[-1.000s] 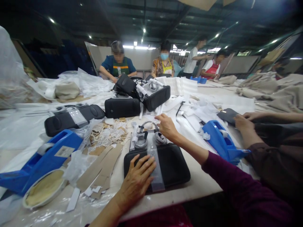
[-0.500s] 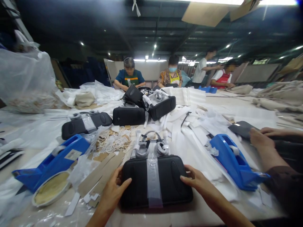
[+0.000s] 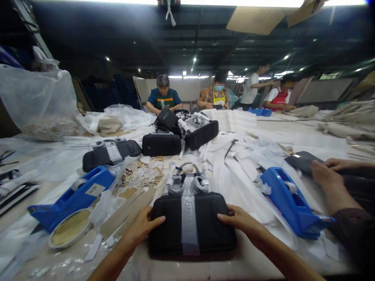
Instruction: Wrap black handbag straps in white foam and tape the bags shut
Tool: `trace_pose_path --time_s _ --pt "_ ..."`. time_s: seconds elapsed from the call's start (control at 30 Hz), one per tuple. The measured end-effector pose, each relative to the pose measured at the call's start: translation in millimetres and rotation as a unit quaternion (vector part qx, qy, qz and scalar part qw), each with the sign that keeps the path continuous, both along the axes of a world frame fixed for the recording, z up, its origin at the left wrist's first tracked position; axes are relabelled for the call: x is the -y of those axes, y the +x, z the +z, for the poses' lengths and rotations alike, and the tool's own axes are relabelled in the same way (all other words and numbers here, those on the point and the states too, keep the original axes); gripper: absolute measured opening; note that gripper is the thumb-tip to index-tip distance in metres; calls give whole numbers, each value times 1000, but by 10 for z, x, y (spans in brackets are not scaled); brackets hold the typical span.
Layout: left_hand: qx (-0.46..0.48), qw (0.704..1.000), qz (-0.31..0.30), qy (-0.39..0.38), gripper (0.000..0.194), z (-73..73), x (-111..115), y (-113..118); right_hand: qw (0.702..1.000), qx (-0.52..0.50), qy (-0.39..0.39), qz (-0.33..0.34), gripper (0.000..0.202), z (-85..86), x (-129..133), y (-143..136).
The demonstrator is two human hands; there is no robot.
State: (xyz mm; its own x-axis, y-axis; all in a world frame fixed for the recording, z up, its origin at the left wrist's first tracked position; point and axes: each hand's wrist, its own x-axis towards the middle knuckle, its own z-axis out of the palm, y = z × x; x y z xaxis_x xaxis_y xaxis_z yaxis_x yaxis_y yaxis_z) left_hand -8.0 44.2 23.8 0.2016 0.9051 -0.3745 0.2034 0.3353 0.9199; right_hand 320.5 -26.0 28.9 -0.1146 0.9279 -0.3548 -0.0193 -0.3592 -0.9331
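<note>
A black bag (image 3: 170,226) with a clear plastic strip (image 3: 190,222) down its middle is at the table's near edge. My left hand (image 3: 145,224) grips its left side, thumb on the front face and fingers behind. On the other side, my right hand (image 3: 238,220) holds it the same way, thumb near the oval patch. Wrapped straps (image 3: 201,182) and a handle stand up behind the bag's top edge. My fingertips behind the bag are hidden.
Blue tape dispensers stand left (image 3: 73,199) and right (image 3: 293,203). Several black bags (image 3: 161,144) lie farther back. A round tub (image 3: 70,228), string scraps (image 3: 143,173) and white foam sheets (image 3: 246,191) surround the work. A co-worker's hands (image 3: 328,173) handle a dark piece at right. People sit across the table.
The view has shifted slightly, so the surroundings sit a little farther right. Both hands keep hold of the bag, and my right thumb sits slightly farther in on its front.
</note>
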Motion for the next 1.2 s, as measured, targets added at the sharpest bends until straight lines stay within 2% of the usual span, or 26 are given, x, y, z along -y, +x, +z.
trace_pose_path --time_s 0.23,0.43,0.53,0.67,0.8,0.93,1.03,1.1,1.2 --pt "16 1000 10 15 54 39 74 21 1000 -4 -2 -31 50 119 57 -114" --pt "10 1000 3 -2 57 35 4 7 997 -8 -2 -83 51 142 91 -178" --pt "15 1000 12 -21 62 50 -5 36 996 -27 5 -90 50 112 91 -158" --pt "6 998 59 -7 67 102 38 108 994 -41 30 -94 49 47 124 -157" --pt "-25 995 91 -9 64 114 37 132 989 25 56 -134 44 -52 253 -242" --pt "-78 988 133 24 58 80 15 143 976 94 123 -152 41 -144 415 -327" --pt "-78 986 143 20 65 61 18 168 970 81 129 -188 55 -185 450 -323" --pt "-75 987 138 29 66 63 17 176 972 22 111 -204 70 -198 418 -285" --pt "-66 991 113 22 68 111 2 171 977 -88 72 -181 85 -188 330 -198"
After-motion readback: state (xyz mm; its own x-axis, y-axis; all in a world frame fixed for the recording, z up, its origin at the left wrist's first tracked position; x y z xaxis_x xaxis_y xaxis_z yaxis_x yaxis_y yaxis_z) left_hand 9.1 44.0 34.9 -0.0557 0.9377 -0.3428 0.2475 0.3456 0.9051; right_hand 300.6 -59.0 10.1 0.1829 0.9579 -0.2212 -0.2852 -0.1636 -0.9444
